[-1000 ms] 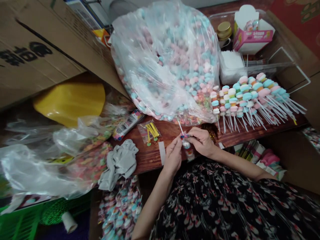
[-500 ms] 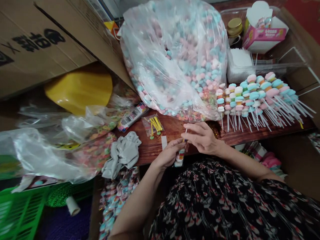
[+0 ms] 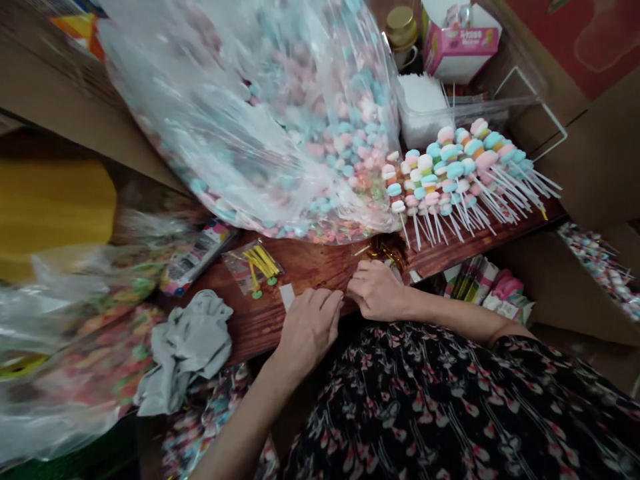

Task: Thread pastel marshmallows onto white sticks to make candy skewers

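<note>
My left hand [image 3: 311, 325] is at the front edge of the wooden table [image 3: 250, 337], its fingers bent and pressed together. Close beside it, my right hand [image 3: 377, 291] is closed in a pinch. Whatever lies between the fingertips is hidden or too small to make out. Just beyond my right hand lie gold twist ties [image 3: 387, 250]. A small white strip [image 3: 287, 297] lies by my left fingers. Farther left is a small clear bag with yellow sticks [image 3: 263, 262]. To the right lie rows of marshmallow skewers [image 3: 450, 170] with white sticks.
A large clear bag of pastel marshmallows [image 3: 280, 127] fills the back. A grey cloth [image 3: 193, 347] and bags of gummy candy [image 3: 95, 360] are at left. A plastic tub [image 3: 425, 123] and a pink box [image 3: 463, 50] stand back right. A carton [image 3: 540, 280] stands below the table at right.
The view has shifted right. My hands have gone from holding a candy skewer upright by its stick to closed, knuckles up, at the table edge; the skewer is out of sight.
</note>
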The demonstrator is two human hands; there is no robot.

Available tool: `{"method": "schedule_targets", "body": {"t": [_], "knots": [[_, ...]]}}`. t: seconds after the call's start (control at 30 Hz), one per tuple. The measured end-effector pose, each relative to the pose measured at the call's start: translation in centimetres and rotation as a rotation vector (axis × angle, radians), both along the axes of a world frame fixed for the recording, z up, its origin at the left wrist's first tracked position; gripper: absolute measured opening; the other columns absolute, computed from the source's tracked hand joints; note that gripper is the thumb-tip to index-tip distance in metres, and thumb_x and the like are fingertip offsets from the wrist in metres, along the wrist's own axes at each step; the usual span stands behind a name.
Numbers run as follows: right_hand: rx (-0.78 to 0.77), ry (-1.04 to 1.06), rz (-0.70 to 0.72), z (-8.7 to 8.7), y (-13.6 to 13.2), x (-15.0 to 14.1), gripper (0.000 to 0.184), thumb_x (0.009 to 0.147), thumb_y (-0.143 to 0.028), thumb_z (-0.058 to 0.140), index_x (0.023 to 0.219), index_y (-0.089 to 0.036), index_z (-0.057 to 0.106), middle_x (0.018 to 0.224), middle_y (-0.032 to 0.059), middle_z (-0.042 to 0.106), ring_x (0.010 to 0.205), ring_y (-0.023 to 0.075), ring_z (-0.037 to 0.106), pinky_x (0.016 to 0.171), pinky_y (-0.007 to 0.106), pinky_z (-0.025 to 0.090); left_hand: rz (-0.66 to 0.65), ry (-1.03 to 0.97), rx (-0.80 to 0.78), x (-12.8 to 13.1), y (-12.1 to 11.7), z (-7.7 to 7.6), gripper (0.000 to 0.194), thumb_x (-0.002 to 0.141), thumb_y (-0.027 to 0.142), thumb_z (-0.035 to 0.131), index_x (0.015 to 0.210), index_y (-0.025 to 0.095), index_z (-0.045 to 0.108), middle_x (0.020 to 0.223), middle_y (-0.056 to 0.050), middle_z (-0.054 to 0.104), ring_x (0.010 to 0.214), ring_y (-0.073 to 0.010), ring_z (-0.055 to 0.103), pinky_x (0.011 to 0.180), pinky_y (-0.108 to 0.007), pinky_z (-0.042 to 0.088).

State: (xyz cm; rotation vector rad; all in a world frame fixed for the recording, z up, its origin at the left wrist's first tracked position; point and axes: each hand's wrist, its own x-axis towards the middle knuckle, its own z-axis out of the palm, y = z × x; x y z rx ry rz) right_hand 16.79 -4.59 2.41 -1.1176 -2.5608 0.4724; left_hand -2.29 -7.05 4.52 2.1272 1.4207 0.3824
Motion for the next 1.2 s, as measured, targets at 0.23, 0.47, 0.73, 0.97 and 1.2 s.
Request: {"method": "schedule_targets", "body": {"t": [0.23,0.47,0.73,0.97,1.2], "knots": [[0.188,0.135,0.124,0.8,-0.5,1.7,0.02,0.096,-0.021,0.045,0.097,-0.026,0.064,0.09,-0.0003,0.067,0.103,0.0188,0.048,0.09,0.042,0.021,0.17,-0.507,-0.622,-0.6,-0.2,-0.4,0.028,0.086,0.04,0.056,0.073,0.019,0.067,0.063,-0.002,0.06,0.055,-0.0133,0.049,0.054,-0.024,0.039],[0.046,0.061,0.099,-0.1,-0.9,2.3,0.015,0.085,-0.014,0.051,0.078,-0.017,0.065,0.073,0.0026,0.066,0.083,0.0174,0.047,0.08,0.04,0.022,0.051,-0.259,-0.236,1.3,-1.7,-0.8,0.026,0.088,0.032,0.052,0.078,0.019,0.072,0.068,-0.005,0.062,0.063,-0.0151,0.053,0.063,-0.026,0.044],[0.134,-0.208,-0.076,1.3,4.9,0.9,0.024,0.091,-0.015,0.046,0.085,-0.016,0.069,0.093,0.011,0.068,0.095,0.025,0.049,0.08,0.042,0.028,0.351,-0.326,0.004,-1.8,-1.6,-2.5,0.023,0.087,0.03,0.056,0.079,0.018,0.074,0.066,-0.002,0.063,0.062,-0.0133,0.056,0.063,-0.024,0.044],[0.06,-0.406,-0.095,-0.5,6.1,-2.4,0.029,0.084,-0.006,0.043,0.104,-0.007,0.065,0.11,0.0205,0.064,0.101,0.0306,0.056,0.077,0.04,0.041,0.92,-0.987,-0.316,-2.5,-1.4,-2.6,0.022,0.066,0.033,0.078,0.08,0.016,0.076,0.064,-0.001,0.069,0.053,-0.008,0.055,0.052,-0.019,0.043],[0.058,-0.315,-0.077,0.6,6.1,-1.1,0.024,0.084,-0.008,0.043,0.099,-0.01,0.062,0.099,0.0155,0.066,0.092,0.0258,0.058,0.077,0.036,0.041,0.929,-1.203,-0.443,-1.8,-0.8,-1.7,0.025,0.062,0.032,0.081,0.078,0.014,0.073,0.065,-0.001,0.07,0.051,-0.0103,0.061,0.051,-0.021,0.049]]}}
